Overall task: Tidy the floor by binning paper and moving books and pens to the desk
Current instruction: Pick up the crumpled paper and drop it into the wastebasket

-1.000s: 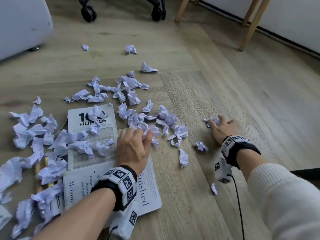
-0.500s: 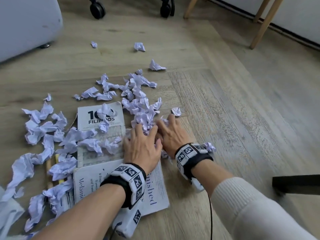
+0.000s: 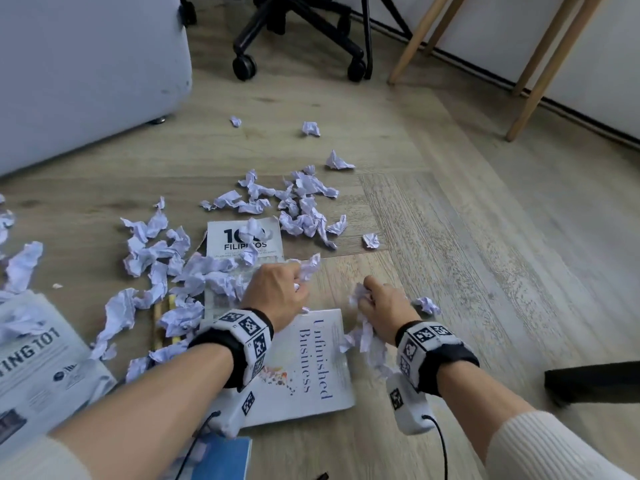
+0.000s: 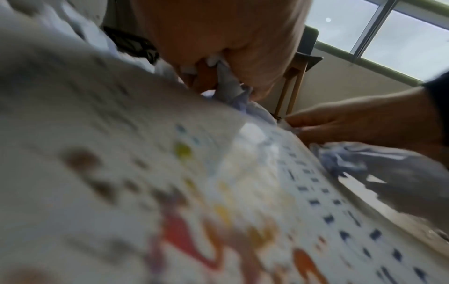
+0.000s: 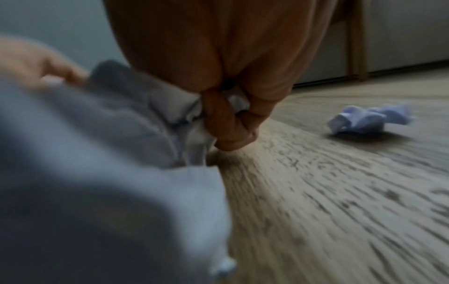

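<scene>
Crumpled pale paper scraps (image 3: 304,216) litter the wood floor. My left hand (image 3: 277,289) is curled round a wad of crumpled paper (image 3: 310,266) just above the white book "Unfinished Business" (image 3: 311,368). My right hand (image 3: 377,306) grips a bigger bunch of crumpled paper (image 3: 367,337) beside that book's right edge; the right wrist view shows its fingers (image 5: 228,119) clenched on the paper (image 5: 170,107). A second book, "100 Filipinos" (image 3: 225,240), lies further off, half covered by scraps. Wooden pencils (image 3: 157,320) lie under paper at the left.
A newspaper-like book (image 3: 38,358) lies at the left edge and a blue book (image 3: 225,459) at the bottom. An office chair base (image 3: 298,32) and wooden desk legs (image 3: 540,77) stand at the back. A grey cabinet (image 3: 86,64) fills the upper left. One loose scrap (image 3: 427,304) lies beside my right hand.
My right hand swept leftwards from the open floor to meet the left, gathering scraps. Both hands have now closed on paper and pulled back toward me, apart again.
</scene>
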